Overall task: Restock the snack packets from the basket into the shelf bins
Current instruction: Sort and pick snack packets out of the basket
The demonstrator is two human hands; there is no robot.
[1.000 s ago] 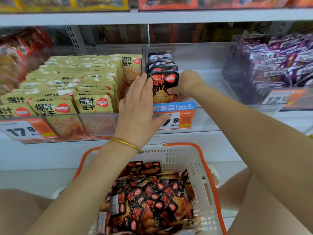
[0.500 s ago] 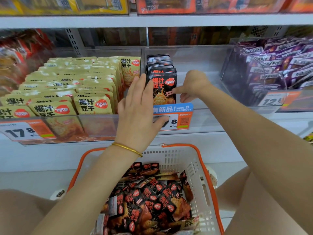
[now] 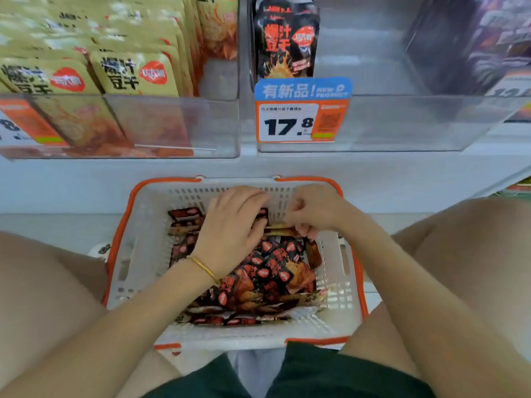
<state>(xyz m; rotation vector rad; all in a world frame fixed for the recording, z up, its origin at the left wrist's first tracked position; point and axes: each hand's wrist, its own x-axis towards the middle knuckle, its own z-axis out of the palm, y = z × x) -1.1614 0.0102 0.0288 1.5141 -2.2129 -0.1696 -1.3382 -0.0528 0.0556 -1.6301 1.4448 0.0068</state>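
**Both hands down in the basket of snack packets**

The white basket (image 3: 135,254), rimmed in orange, sits between the person's bare knees, just in front of the pale shelf edge. A heap of black snack packets (image 3: 267,271) (red oval logos, orange print) fills the middle and near side of the basket.

The left hand (image 3: 230,228), with a gold bangle (image 3: 205,268) at the wrist, lies palm down on the heap toward the basket's far wall. Its fingers are bent down among the packets, and I cannot tell whether they grip any of them. The right hand (image 3: 314,214) is just beside it, toward the basket's far right corner. Its fingers are curled and pinch a packet with a tan edge (image 3: 280,226), which lies flat on top of the heap and reaches toward the left fingertips.

Straight beyond the basket, a clear bin (image 3: 402,124) holds a short upright row of shelved black packets (image 3: 287,44) against its left wall. A price tag (image 3: 298,122) reading 17.8 under a blue header hangs on the bin's front. Beyond the basket to the left, a second clear bin (image 3: 172,127) is packed with upright rows of yellow packets (image 3: 135,73). Beyond the basket to the far right are blurred purple packets (image 3: 494,38). On the basket's near side, dark green shorts (image 3: 330,374) show.
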